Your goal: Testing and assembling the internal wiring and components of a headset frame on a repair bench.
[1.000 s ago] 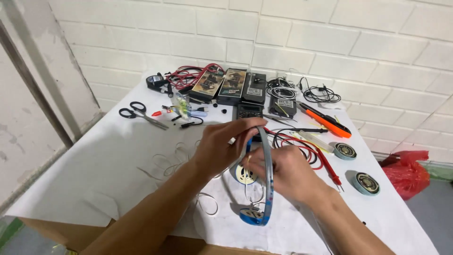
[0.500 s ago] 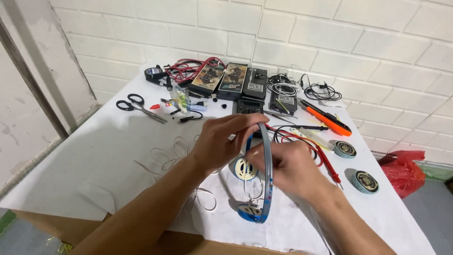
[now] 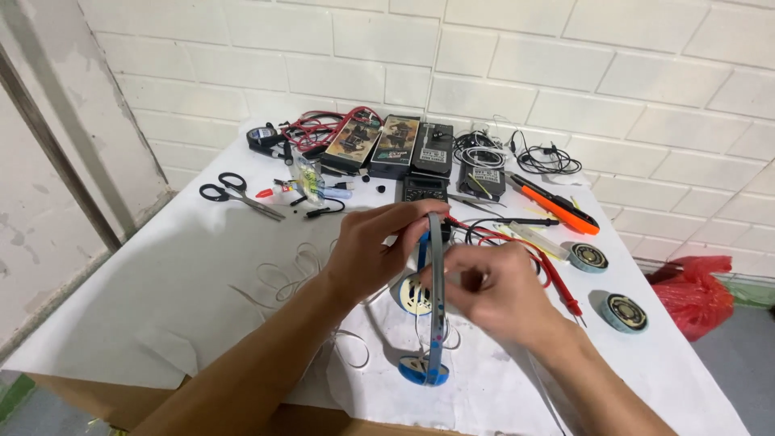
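Headband (image 3: 437,299) stood upright between both hands: left hand (image 3: 373,250) pinched its top, right hand (image 3: 494,289) gripped its side, blue earpiece (image 3: 423,371) resting on the surface (image 3: 161,282) below.

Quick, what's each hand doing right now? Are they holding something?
Left hand: closed, gripping the top of the blue headphone headband.
Right hand: fingers curled against the same headband; a firm grip cannot be told.

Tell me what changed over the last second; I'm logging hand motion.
Little: the right hand slid slightly up the headband, and the view drifted. The left hand keeps pinching the band's top, and the scissors and speakers lie unmoved.
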